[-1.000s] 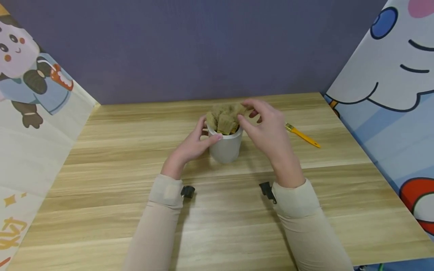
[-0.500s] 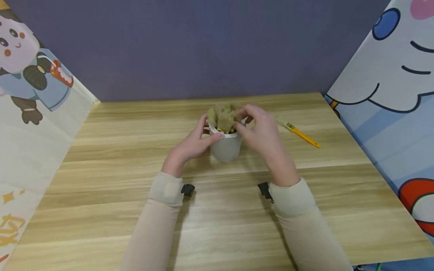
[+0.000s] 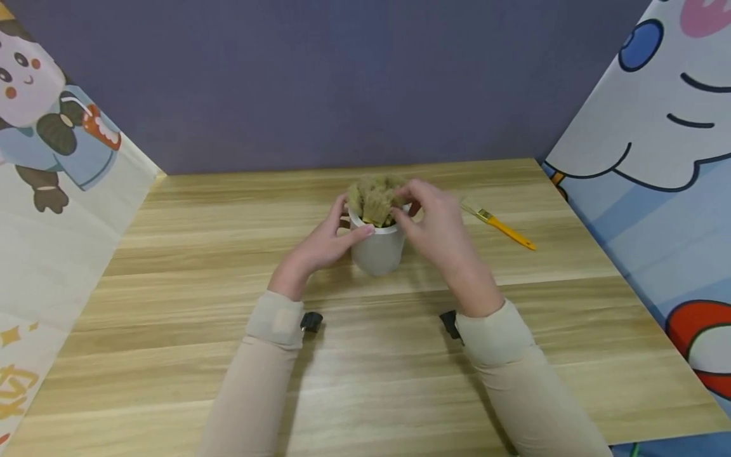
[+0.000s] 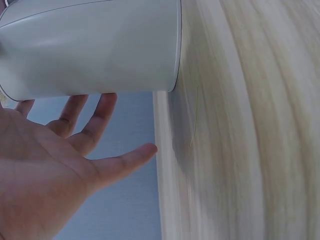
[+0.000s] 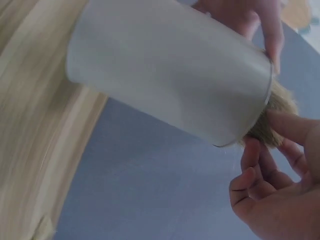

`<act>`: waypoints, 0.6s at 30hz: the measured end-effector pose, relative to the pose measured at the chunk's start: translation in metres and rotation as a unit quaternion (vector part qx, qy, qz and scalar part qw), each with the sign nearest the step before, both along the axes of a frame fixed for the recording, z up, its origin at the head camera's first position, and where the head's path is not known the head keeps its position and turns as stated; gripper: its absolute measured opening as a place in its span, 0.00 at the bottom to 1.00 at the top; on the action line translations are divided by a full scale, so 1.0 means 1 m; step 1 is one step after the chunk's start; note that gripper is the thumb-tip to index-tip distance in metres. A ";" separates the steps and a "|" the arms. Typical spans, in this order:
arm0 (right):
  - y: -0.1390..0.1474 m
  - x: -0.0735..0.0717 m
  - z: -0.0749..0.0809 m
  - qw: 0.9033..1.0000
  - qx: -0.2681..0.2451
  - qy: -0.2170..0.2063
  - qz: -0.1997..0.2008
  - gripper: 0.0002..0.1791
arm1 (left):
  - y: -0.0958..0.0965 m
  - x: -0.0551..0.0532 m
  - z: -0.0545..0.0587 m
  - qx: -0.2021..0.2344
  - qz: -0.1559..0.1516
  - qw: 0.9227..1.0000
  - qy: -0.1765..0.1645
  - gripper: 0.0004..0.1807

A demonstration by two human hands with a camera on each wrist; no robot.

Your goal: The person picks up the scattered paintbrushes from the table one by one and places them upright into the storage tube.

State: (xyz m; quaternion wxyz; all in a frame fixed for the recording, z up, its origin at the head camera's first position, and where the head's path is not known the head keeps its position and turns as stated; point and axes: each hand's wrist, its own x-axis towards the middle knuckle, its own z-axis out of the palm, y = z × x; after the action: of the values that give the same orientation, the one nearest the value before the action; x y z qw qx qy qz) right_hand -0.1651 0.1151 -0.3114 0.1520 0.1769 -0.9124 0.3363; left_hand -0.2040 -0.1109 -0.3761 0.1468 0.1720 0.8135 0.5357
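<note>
A pale grey cup [image 3: 377, 252] stands upright on the table, packed with several paintbrushes [image 3: 377, 203], their tan bristles upward. My left hand [image 3: 323, 244] holds the cup at its upper left, thumb at the rim and fingers round the far side; in the left wrist view the fingertips touch the cup wall [image 4: 100, 50]. At the rim's right side, my right hand [image 3: 436, 225] pinches the bristles of a brush between thumb and fingers. The right wrist view shows those bristles [image 5: 280, 102] at the cup's mouth. The brush handles are hidden inside the cup.
One loose paintbrush [image 3: 505, 228] with a yellow handle lies on the wooden table [image 3: 171, 285], right of the cup. A dark blue-grey panel [image 3: 342, 82] stands behind the table. Cartoon-printed panels flank it on both sides.
My right hand has moved left and in closer to the cup's rim, uncovering the loose brush's bristles on the table. The left hand keeps its hold on the cup.
</note>
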 end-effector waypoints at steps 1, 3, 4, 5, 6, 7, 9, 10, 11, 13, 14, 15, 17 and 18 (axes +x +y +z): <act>0.000 0.000 -0.001 1.000 0.008 0.007 0.002 0.13 | 0.000 0.000 0.000 0.000 -0.001 1.000 0.002 0.45; 0.002 0.001 -0.001 1.000 0.022 0.016 0.006 0.14 | -0.001 0.001 0.000 -0.002 -0.001 1.000 0.001 0.45; 0.002 0.001 0.000 0.999 0.029 0.018 0.007 0.14 | -0.001 0.002 0.000 -0.004 -0.001 1.000 -0.001 0.45; 0.003 0.001 0.001 0.999 0.036 0.016 0.007 0.15 | -0.002 0.002 0.000 -0.005 0.000 1.000 -0.002 0.45; 0.003 0.001 0.002 0.999 0.041 0.012 0.008 0.15 | -0.002 0.002 0.001 -0.006 0.002 1.000 -0.003 0.45; 0.004 0.001 0.003 0.999 0.047 0.006 0.009 0.16 | -0.003 0.003 0.001 -0.007 0.004 1.000 -0.005 0.45; 0.006 -0.001 0.006 0.998 0.059 -0.006 0.011 0.16 | -0.003 0.003 0.001 -0.010 0.005 1.000 -0.005 0.45; 0.007 -0.003 0.007 0.998 0.065 -0.013 0.012 0.16 | -0.003 0.003 0.001 -0.010 0.004 1.000 -0.004 0.45; 0.009 -0.005 0.009 0.997 0.070 -0.018 0.011 0.15 | -0.002 0.002 0.001 -0.010 0.003 1.000 -0.003 0.45; 0.013 -0.010 0.012 0.996 0.079 -0.029 0.010 0.15 | -0.001 0.001 0.001 -0.011 0.000 1.000 0.000 0.46; 0.015 -0.013 0.014 0.996 0.081 -0.037 0.010 0.15 | -0.001 0.001 0.001 -0.013 -0.002 1.000 0.002 0.47; 0.016 -0.017 0.015 0.996 0.081 -0.044 0.013 0.16 | 0.000 0.001 0.001 -0.013 -0.002 1.000 0.004 0.47; 0.020 -0.026 0.016 0.995 0.081 -0.050 0.025 0.19 | 0.001 0.000 0.002 -0.012 -0.005 1.000 0.006 0.47; 0.022 -0.032 0.017 0.995 0.082 -0.050 0.033 0.21 | 0.001 0.000 0.002 -0.012 -0.007 1.000 0.007 0.47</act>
State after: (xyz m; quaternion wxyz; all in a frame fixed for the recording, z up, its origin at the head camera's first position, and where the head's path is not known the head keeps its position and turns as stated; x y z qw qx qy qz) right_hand -0.1967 0.1367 -0.2949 0.0798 0.2021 -0.9369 0.2737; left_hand -0.2036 -0.1099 -0.3738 0.1464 0.1798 0.8195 0.5240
